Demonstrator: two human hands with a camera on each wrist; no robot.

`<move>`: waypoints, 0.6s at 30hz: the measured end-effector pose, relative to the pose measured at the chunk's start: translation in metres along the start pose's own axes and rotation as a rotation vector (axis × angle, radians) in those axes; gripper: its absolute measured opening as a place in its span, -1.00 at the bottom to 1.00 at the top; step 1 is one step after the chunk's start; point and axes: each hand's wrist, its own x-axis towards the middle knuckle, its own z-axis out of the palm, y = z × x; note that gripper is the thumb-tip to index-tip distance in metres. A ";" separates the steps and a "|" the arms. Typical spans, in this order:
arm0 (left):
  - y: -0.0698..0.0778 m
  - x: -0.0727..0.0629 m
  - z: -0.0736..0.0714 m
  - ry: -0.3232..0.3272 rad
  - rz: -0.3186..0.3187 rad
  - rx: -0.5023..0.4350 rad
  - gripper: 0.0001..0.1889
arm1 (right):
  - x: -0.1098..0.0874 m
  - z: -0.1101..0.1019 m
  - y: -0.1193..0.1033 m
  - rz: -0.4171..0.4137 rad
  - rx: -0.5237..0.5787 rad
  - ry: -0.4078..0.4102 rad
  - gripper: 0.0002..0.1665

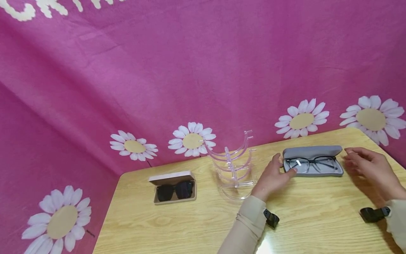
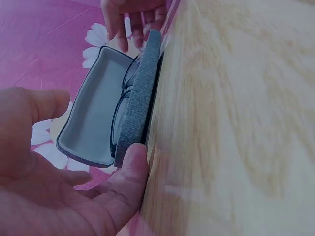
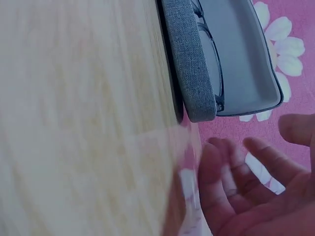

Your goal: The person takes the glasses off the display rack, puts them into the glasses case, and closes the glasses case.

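Note:
An open grey eyeglass case (image 1: 317, 151) lies on the table at the right, holding clear glasses (image 1: 312, 164) with dark frames. My left hand (image 1: 274, 176) is at the case's left end, one digit at its front corner. In the left wrist view, that fingertip (image 2: 134, 160) meets the fabric-covered base, while another finger (image 2: 51, 104) stands off from the raised lid. Beyond the case's right end is my right hand (image 1: 374, 171), fingers loosely bent and apart from the case. The right wrist view shows a gap between that hand (image 3: 261, 191) and the case (image 3: 189, 64).
A clear tiered display stand (image 1: 234, 169) rises left of my left hand. Farther left, an open case (image 1: 172, 176) holds dark sunglasses (image 1: 175, 191). Behind the wooden table (image 1: 152, 225) hangs a pink cloth (image 1: 203, 70) with daisies.

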 end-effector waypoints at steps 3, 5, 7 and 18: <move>-0.001 0.002 -0.002 -0.003 0.002 -0.030 -0.21 | 0.004 0.003 -0.003 0.009 0.009 -0.056 -0.37; -0.001 0.003 -0.003 -0.001 0.008 -0.036 -0.23 | 0.005 0.005 -0.006 0.021 -0.018 -0.082 -0.17; -0.001 0.004 -0.003 0.003 0.017 -0.033 -0.25 | 0.006 0.007 -0.010 0.032 -0.072 -0.099 -0.08; 0.002 0.003 -0.009 0.001 -0.030 -0.133 -0.42 | 0.008 0.000 -0.029 0.184 -0.221 -0.161 0.11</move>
